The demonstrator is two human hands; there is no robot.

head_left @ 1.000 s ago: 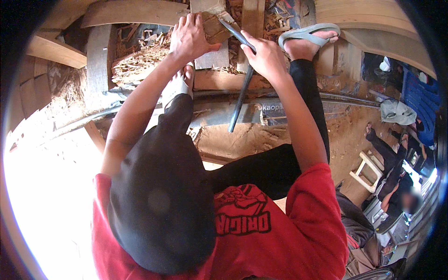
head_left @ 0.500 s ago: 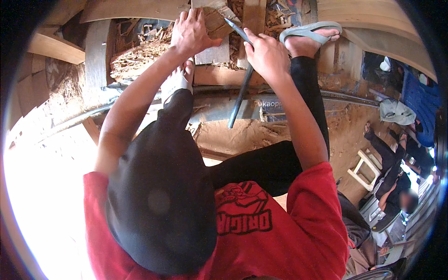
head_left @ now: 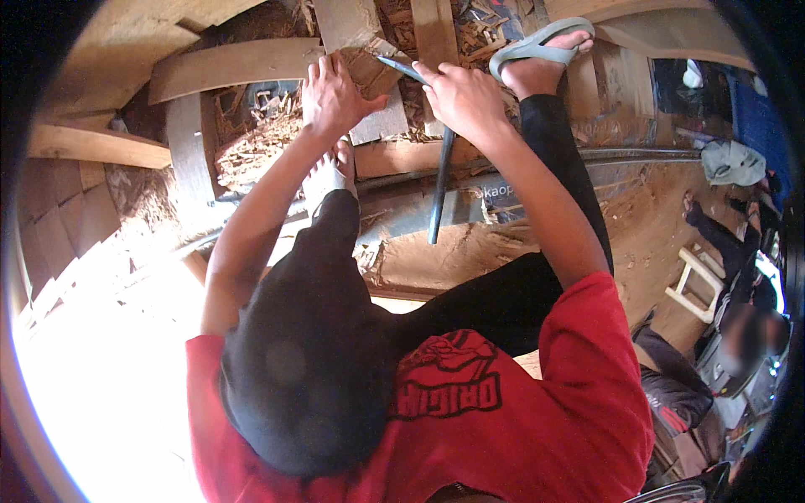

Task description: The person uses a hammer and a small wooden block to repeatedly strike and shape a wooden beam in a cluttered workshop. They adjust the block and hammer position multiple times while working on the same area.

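Observation:
At the top middle, my left hand [head_left: 329, 99] grips the edge of a brown wooden block [head_left: 374, 74], its fingers along the left side and its thumb stretched to the right. Beside it, my right hand [head_left: 466, 99] is closed round a dark pointed tool [head_left: 401, 67], whose tip reaches the block. A long dark shaft [head_left: 438, 189] slants down from beneath that hand. My palm hides how tip and shaft join, so I cannot tell whether they are one piece. Wooden boards [head_left: 432, 42] lie under and around the block.
Wood chips [head_left: 260, 138] lie thick between the boards. My foot in a grey flip-flop [head_left: 524, 52] rests at the right; my other foot [head_left: 331, 172] is below my left hand. Long thin pipes [head_left: 620, 154] run across. A wooden stool [head_left: 696, 283] and another person [head_left: 738, 243] are at far right.
My view has shifted, so the scene sits differently in it. Both hands keep their holds, and the tool's tip stays at the block.

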